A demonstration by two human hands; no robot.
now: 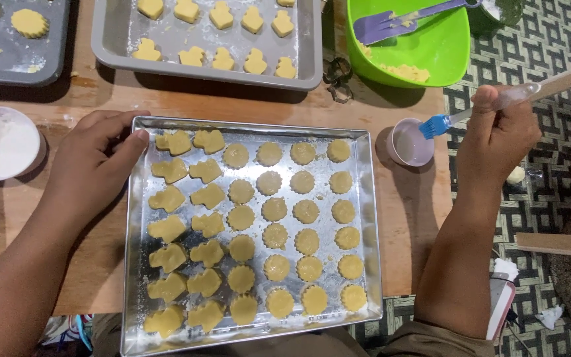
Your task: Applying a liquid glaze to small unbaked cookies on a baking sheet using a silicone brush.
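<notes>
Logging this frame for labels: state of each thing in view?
Left hand: resting on the tray's corner.
Right hand: gripping the pastry brush, bristles over the small cup.
Silver tray: full of unbaked cookies.
Grey tray: partly filled.
Green bowl: nearly empty, spatula inside.
White bowl: holds flour.

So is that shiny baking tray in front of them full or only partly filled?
Full: the shiny tray holds rows of unbaked cookies from edge to edge, with little room left.
</notes>
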